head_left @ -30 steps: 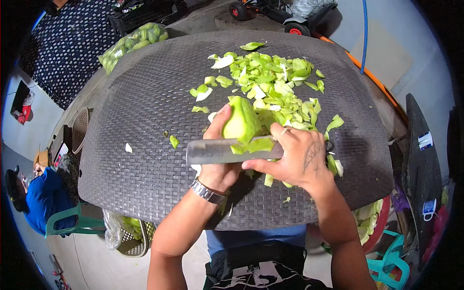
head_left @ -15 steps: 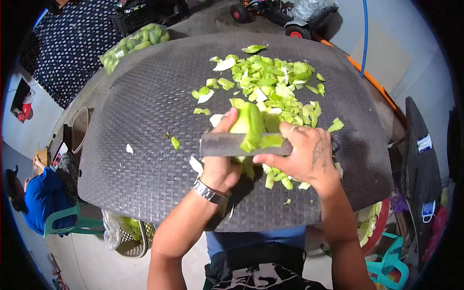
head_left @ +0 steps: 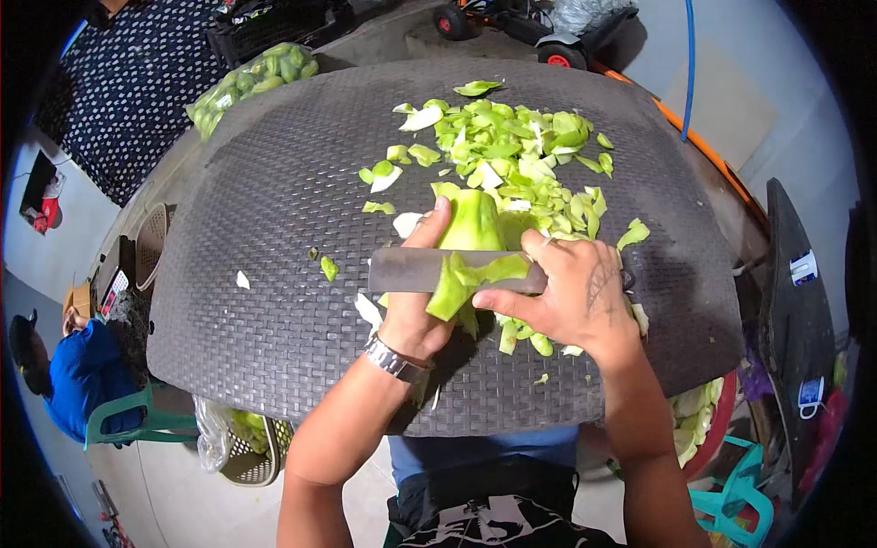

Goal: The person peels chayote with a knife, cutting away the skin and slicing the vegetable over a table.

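Note:
My left hand (head_left: pixel 417 318) is closed around a light-green vegetable (head_left: pixel 473 221) that looks like a chayote. In my right hand (head_left: pixel 585 288) is a knife with a broad, straight blade (head_left: pixel 395 271), its handle hidden by my fingers. The blade lies across the near side of the chayote, pointing left. A cut strip of green peel (head_left: pixel 449 289) rests on the flat of the blade and hangs over its near edge. Beyond both hands, a heap of green peels (head_left: pixel 521 146) spreads over the dark woven-pattern table (head_left: pixel 247 210).
A clear bag of green vegetables (head_left: pixel 260 78) stands at the table's far left edge. Below the near edge are a perforated basket (head_left: pixel 254 466) on the left and a red-rimmed basin (head_left: pixel 717 429) on the right. A person in blue (head_left: pixel 87 374) sits at left.
The knife has slid slightly left and toward me along the chayote. The strip of peel has lengthened and now droops over the blade. My left hand keeps its grip.

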### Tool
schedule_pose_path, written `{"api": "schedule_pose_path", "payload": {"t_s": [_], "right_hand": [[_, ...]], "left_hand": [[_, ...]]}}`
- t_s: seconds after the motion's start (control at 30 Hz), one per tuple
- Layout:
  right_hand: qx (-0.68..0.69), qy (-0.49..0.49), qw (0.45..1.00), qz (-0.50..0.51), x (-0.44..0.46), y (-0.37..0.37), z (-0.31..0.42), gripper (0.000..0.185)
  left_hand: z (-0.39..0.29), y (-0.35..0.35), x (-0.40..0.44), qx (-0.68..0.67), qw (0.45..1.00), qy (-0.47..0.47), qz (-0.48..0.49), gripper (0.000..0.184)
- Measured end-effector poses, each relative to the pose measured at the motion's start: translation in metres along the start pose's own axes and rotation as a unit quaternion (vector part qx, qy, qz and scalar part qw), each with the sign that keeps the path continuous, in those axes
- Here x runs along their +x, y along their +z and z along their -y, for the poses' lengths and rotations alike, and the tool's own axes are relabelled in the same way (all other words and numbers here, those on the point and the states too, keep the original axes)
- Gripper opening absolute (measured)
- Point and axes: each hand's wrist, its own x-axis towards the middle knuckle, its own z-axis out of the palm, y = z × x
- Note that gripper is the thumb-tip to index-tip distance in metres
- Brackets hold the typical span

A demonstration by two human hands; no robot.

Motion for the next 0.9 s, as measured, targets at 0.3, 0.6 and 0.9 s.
{"api": "schedule_pose_path", "payload": {"t_s": [0.3, 0.6, 0.9], "right_hand": [[0.007, -0.005, 1.0, -0.016, 0.0, 0.002, -0.008, 0.073], [-0.027, 0.032, 0.999, -0.012, 0.003, -0.01, -0.025, 0.07], [-0.018, 0.114, 0.992, 0.047, 0.005, -0.025, -0.036, 0.07]], "left_hand": [[0.016, -0.006, 0.004, 0.035, 0.995, 0.073, -0.056, 0.025], [0.005, -0.009, -0.002, 0.074, 0.994, -0.027, -0.077, 0.052], [0.002, -0.004, -0.003, 0.039, 0.996, -0.031, -0.071, 0.046]]}}
